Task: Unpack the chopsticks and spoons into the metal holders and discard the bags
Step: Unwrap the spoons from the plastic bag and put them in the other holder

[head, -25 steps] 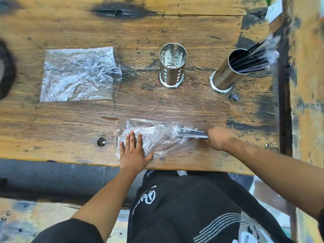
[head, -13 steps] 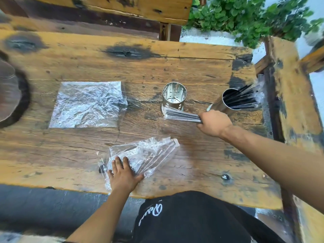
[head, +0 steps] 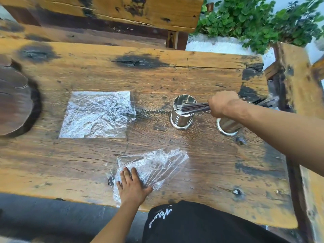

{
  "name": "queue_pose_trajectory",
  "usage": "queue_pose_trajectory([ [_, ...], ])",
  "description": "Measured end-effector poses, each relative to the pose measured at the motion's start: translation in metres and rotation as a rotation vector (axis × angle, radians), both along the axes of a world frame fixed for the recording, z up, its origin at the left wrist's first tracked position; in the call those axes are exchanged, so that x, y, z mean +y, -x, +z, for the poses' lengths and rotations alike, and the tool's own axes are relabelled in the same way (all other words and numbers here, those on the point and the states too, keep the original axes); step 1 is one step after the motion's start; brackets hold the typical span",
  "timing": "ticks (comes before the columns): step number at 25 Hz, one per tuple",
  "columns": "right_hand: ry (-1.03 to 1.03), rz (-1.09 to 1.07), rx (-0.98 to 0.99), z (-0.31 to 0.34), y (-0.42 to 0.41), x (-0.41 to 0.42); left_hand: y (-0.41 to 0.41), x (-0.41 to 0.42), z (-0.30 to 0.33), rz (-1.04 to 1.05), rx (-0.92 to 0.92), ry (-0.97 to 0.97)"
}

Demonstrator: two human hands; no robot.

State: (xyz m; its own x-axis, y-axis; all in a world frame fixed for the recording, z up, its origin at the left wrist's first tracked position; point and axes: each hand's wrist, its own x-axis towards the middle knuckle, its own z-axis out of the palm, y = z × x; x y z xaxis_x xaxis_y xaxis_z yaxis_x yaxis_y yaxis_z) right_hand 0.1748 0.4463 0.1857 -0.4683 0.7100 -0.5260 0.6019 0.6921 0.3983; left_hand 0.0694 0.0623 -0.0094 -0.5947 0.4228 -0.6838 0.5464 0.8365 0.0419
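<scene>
Wooden table [head: 157, 81]: right hand [head: 221, 104] grips chopsticks [head: 194, 109], no legible labels

Dark chopstick bundle [head: 195, 109] held level over upright perforated steel holder [head: 182, 113], crumpled empty bag [head: 157, 165] near edge

metal holders [head: 182, 112]: 2 | clear plastic bags [head: 98, 114]: 2 | chopstick bundles [head: 194, 108]: 1 | hands [head: 132, 187]: 2
</scene>
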Motion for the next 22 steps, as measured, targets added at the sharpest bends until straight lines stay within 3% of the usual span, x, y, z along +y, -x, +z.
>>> queue_pose_trajectory([
  [10,-0.077,0.259,-0.246,-0.047,0.064,0.005,-0.001,0.003,-0.004,0.008,-0.008,-0.003],
  [22,-0.099,0.291,-0.226,-0.041,0.071,0.012,-0.002,0.009,-0.007,-0.009,-0.015,0.051],
])
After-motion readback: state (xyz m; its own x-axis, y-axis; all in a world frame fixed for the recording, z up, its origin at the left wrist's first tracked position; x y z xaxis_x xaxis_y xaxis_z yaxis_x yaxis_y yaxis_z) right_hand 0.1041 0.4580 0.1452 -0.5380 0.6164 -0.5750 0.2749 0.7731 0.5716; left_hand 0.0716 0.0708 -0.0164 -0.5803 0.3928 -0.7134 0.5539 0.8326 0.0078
